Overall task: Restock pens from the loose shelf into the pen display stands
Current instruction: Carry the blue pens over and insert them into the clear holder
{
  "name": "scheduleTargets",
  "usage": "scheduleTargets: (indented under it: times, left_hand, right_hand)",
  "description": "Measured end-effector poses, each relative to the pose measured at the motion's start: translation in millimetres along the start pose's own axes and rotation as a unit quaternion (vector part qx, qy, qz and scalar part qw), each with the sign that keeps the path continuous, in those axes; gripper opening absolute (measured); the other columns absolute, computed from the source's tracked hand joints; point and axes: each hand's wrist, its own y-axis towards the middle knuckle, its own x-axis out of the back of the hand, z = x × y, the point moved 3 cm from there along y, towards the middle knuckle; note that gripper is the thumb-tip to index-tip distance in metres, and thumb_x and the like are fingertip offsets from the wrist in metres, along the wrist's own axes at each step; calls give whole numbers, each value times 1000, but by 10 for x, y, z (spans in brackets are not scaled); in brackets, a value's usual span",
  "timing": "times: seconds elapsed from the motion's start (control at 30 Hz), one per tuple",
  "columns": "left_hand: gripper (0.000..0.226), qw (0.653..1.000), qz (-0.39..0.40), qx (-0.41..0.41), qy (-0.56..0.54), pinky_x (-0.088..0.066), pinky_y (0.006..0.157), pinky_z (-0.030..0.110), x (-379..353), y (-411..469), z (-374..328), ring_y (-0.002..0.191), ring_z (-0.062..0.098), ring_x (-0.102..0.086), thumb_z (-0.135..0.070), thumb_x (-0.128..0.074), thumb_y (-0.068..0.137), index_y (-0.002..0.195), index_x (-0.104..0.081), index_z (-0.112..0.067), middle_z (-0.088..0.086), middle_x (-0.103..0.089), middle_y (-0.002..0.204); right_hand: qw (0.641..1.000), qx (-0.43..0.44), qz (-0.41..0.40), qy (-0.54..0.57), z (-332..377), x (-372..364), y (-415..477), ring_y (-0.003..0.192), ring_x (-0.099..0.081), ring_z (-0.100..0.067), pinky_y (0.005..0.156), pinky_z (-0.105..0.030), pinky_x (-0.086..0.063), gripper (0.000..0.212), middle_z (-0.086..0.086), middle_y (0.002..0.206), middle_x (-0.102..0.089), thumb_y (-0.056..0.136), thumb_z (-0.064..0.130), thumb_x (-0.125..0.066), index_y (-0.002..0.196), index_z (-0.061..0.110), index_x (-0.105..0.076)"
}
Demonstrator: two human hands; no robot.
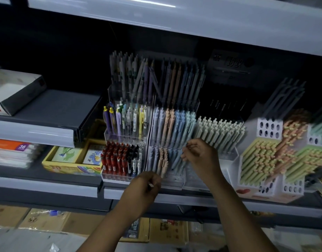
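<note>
A clear tiered pen stand [174,180] on the middle shelf holds rows of lilac, peach and blue pastel pens [172,124]. My right hand [200,155] is at its lowest tier, fingers pinched on a blue pen [176,160] that leans among the others there. My left hand [147,186] hovers in front of the stand's lower left corner, fingers curled around a small pale object I cannot make out. A stand to the left holds red and black pens [118,160] below and purple, yellow and white pens [124,119] above.
White perforated stands [270,127] with green, yellow and orange pens fill the right. A yellow crayon box [69,160] and plastic packs [13,153] lie at the left. A grey shelf edge [156,197] runs under my hands; cardboard boxes [47,219] sit below.
</note>
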Motion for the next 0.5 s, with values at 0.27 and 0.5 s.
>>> scheduleTargets:
  times: [0.27, 0.5]
  left_hand:
    - [14, 1000, -14, -5, 20, -48, 66, 22, 80, 5, 40, 76, 12, -61, -14, -62, 98, 89, -62, -25, -9, -64, 89]
    - [12, 1000, 7, -13, 24, -43, 66, 12, 29, -38, 79, 85, 4, -59, -5, -60, 96, 89, -63, -14, -8, -62, 88]
  right_hand:
    - [986, 39, 48, -157, -182, -163, -16, 73, -58, 16, 64, 0, -41, 7, 20, 80, -58, 94, 16, -69, 101, 14, -70]
    - [948, 84, 87, -294, -290, -267, -7, 81, -55, -17, 72, -26, -39, 13, -1, 105, -62, 98, 23, -63, 107, 14, -67]
